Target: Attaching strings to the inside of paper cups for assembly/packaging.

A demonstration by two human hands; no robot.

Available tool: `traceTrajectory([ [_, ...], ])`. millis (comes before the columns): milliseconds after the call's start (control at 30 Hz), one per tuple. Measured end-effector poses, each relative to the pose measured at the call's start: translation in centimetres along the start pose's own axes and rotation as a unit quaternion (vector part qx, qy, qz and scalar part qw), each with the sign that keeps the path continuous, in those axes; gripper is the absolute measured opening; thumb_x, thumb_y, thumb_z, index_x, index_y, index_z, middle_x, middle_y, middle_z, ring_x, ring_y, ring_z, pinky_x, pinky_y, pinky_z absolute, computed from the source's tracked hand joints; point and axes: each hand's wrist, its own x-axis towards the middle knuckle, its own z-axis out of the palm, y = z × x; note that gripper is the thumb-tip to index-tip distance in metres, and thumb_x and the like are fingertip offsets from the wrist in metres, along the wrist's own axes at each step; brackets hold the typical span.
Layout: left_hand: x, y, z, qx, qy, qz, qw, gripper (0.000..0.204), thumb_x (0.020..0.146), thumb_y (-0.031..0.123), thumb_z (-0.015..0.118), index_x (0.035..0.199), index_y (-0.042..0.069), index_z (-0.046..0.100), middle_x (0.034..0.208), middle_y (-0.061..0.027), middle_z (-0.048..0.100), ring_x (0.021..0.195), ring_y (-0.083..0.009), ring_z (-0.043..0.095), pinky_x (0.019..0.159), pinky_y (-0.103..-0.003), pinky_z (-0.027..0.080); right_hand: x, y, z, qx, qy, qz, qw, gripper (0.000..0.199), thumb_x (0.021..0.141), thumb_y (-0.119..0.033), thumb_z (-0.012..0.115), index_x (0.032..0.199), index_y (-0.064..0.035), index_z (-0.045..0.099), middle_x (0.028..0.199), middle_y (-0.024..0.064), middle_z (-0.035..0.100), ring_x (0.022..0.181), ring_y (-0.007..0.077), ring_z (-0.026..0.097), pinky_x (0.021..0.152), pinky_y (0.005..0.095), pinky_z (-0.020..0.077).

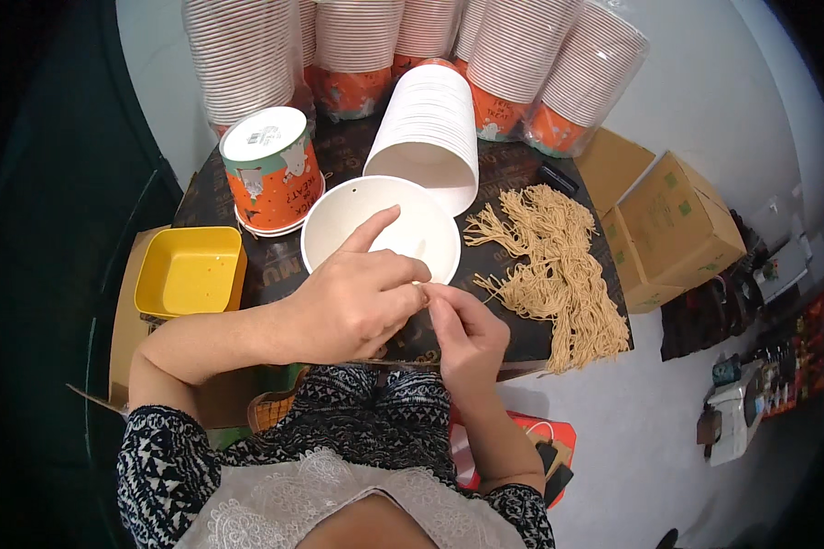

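Observation:
A white paper bucket (325,224) faces me with its open mouth, just beyond my hands; a small dark hole shows near its upper left rim. My left hand (362,297) lies over the bucket's near edge, index finger stretched out across the mouth, the other fingers curled in a pinch. My right hand (470,340) pinches with thumb and fingers, its tips meeting the left fingertips at the bucket's near right rim. What they grip there is too small and covered to make out. Right of the hands lies a bundle of tan twisted cords (558,274).
Behind the bucket a nested stack of white buckets (421,128) lies on its side. An upside-down orange printed bucket (270,188) stands left, a yellow plastic bin (188,274) nearer. Tall bagged bucket stacks (357,41) line the dark table's back. Cardboard boxes (673,229) stand right.

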Motion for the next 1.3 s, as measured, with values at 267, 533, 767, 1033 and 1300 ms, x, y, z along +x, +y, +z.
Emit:
traceTrajectory([
  [267,-0.8,-0.2,-0.4,-0.039,-0.021,-0.037,0.998,0.016,0.072,-0.005,0.067,0.082,0.004,0.058,0.091,-0.0103,0.066,0.082,-0.0271,0.067,0.111,-0.062,0.035,-2.5,1.9,-5.3,-0.234,0.058,-0.178,0.954,0.012,0.08,0.003,0.071,0.083,-0.0051,0.064,0.068,0.0069,0.051,0.054,0.0197,0.047,0.048,0.0313,0.036],
  [533,-0.9,0.5,0.4,-0.117,0.018,-0.089,0.989,0.018,0.075,-0.004,0.066,0.074,0.001,0.049,0.065,-0.0135,0.052,0.071,-0.0347,0.06,0.095,-0.05,0.051,-2.4,3.1,-6.1,-0.234,0.008,-0.165,0.958,0.01,0.087,0.002,0.063,0.08,-0.0023,0.057,0.069,0.0055,0.048,0.059,0.0157,0.047,0.053,0.0292,0.0365],
  [767,-0.2,-0.6,-4.5,-0.189,-0.176,-0.198,0.945,0.022,0.08,-0.005,0.06,0.101,0.0,0.065,0.097,-0.0187,0.064,0.099,-0.0378,0.062,0.09,-0.045,0.05,1.7,6.0,-7.9,-0.135,0.078,-0.025,0.988,0.01,0.093,-0.003,0.059,0.083,-0.0011,0.059,0.07,-0.0007,0.051,0.063,0.0079,0.047,0.057,0.0239,0.038],
  [1033,-1.2,-2.2,-5.4,0.079,-0.255,-0.075,0.961,0.033,0.07,-0.01,0.07,0.097,0.008,0.073,0.148,-0.0075,0.051,0.146,-0.0389,0.029,0.119,-0.058,0.025,7.3,6.5,-10.2,0.005,0.046,0.112,0.993,0.017,0.1,-0.019,0.059,0.088,-0.0069,0.06,0.066,-0.0064,0.047,0.055,0.003,0.041,0.049,0.0194,0.0333],
  [1300,-1.1,0.4,-5.5,0.076,-0.253,-0.009,0.964,0.014,0.075,0.006,0.066,0.089,0.005,0.066,0.072,-0.0072,0.064,0.092,-0.0279,0.067,0.114,-0.056,0.032,7.1,0.6,-8.7,0.136,0.026,0.046,0.989,0.013,0.101,-0.011,0.054,0.098,-0.0017,0.063,0.067,-0.0069,0.044,0.054,0.0009,0.035,0.046,0.0183,0.0264],
])
